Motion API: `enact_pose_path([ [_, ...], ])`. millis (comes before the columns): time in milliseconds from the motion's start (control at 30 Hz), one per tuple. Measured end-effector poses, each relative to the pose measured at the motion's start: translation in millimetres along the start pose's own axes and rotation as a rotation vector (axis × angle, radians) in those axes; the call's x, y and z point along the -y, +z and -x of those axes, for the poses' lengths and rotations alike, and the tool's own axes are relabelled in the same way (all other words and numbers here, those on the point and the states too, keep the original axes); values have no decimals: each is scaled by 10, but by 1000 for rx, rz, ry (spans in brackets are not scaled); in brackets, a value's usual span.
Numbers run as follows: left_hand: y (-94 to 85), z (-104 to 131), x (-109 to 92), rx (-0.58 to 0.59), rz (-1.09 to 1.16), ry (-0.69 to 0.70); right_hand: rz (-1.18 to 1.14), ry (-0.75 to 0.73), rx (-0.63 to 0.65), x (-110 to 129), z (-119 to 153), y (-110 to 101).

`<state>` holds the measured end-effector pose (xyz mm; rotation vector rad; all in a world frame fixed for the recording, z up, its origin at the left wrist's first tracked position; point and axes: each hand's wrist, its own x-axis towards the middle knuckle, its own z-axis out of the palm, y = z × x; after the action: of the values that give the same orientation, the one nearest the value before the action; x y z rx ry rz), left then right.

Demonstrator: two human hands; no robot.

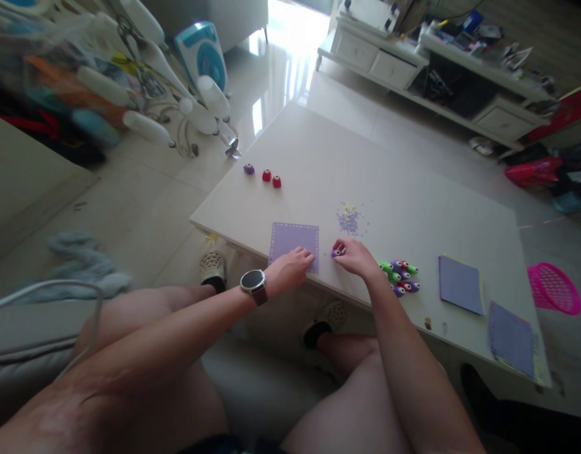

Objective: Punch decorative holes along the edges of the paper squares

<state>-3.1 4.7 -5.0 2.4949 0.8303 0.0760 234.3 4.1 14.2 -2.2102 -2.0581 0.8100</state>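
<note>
My left hand [295, 262] lies over the near right part of a purple paper square [294, 236], its fingers stretched out and pressing on the sheet. Small punched holes run along the paper's edges. Just right of the sheet, my right hand [354, 255] closes its fingers round a small purple craft punch [336, 253]. A heap of purple and yellow paper bits [349, 221] lies beyond that hand. By my right forearm stands a cluster of several green, purple and red punches [401, 275], partly covered by the arm.
Two red punches [271, 178] and a purple punch [249, 169] stand on the white table [389, 183]. Toward its right end lie a stack of purple paper [460, 284] and a pile of punched sheets [511, 337]. A pink basket [555, 289] stands beyond that end.
</note>
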Motion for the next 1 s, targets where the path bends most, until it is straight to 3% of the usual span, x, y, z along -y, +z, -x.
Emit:
enact_pose_path([
  [133, -13, 5, -20, 5, 0, -9, 0, 28, 82, -55, 37, -18],
  [400, -48, 11, -48, 21, -25, -11, -338, -11, 115, -19, -26, 20],
  [633, -38, 11, -51, 28, -32, -12, -364, 5, 173, -4, -41, 58],
  [833, -44, 15, -53, 28, -33, -9, -220, 162, -117, -97, -50, -20],
  [1000, -66, 17, -64, 32, -34, -2, -130, 128, -106, -123, -34, -69],
])
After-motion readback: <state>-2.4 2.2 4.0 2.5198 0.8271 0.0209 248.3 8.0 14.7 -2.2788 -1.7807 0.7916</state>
